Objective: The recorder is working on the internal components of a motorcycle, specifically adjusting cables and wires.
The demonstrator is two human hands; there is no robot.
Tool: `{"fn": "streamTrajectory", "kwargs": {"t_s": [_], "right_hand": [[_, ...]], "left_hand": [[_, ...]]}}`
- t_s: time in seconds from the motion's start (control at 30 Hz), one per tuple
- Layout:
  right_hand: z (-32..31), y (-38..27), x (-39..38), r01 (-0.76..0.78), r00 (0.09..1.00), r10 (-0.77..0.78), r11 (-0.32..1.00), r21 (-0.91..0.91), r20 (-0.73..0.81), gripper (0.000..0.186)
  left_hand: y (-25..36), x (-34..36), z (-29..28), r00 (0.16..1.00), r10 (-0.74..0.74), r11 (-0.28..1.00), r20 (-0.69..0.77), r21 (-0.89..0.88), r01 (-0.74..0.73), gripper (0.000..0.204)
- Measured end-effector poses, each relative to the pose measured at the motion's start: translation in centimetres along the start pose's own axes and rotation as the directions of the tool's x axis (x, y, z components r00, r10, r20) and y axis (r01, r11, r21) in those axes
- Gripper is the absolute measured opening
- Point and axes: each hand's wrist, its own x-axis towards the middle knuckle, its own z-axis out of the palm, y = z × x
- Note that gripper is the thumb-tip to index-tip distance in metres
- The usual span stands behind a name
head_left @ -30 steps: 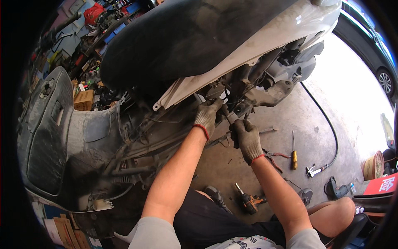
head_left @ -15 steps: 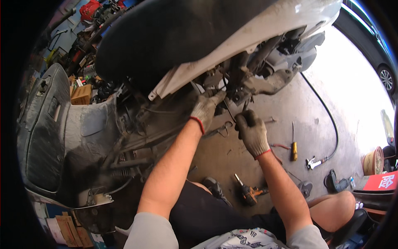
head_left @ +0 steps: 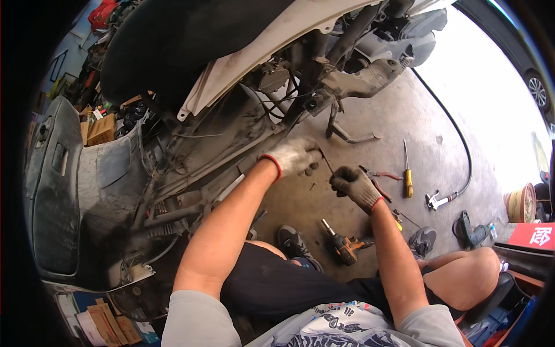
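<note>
In front of the scooter's bared frame (head_left: pixel 312 104), both my gloved hands hang over the floor. My right hand (head_left: pixel 356 186) is closed on the lower end of a thin dark rod (head_left: pixel 327 161), perhaps a stiff wire. The rod slants up to my left hand (head_left: pixel 295 157), whose curled fingers meet its upper end; their exact grip is partly hidden. Both gloves are pale knit with red cuffs, the right one's fingers blackened. Above the hands are the scooter's black seat (head_left: pixel 179 52) and white side panel (head_left: pixel 248 63).
Red-handled pliers (head_left: pixel 381 175), a yellow-handled screwdriver (head_left: pixel 409 182) and an orange-black power driver (head_left: pixel 347 248) lie on the floor. Farther right are an air hose (head_left: pixel 462 144) and a dark power tool (head_left: pixel 471 231). A grey scooter body part (head_left: pixel 110 185) stands left, beside cardboard boxes (head_left: pixel 103 128).
Both hands have come down and away from the scooter's frame, the thin rod still between them. My view has shifted, showing more of the frame and the pliers.
</note>
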Motion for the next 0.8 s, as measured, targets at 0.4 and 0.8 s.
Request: {"fn": "streamTrajectory", "kwargs": {"t_s": [0.4,0.8], "right_hand": [[-4.5,12.5,0.6,-0.204,0.865,0.328,0.921,0.33,-0.379,0.022],[-5.7,10.0,1.6,-0.143,0.834,0.295,0.932,0.333,-0.467,0.02]], "left_hand": [[-14.9,15.2,16.4,0.969,0.061,0.665,-0.239,0.734,0.139,0.025],[-15.4,17.3,20.4,0.923,-0.13,0.744,-0.363,0.579,0.333,0.028]]}}
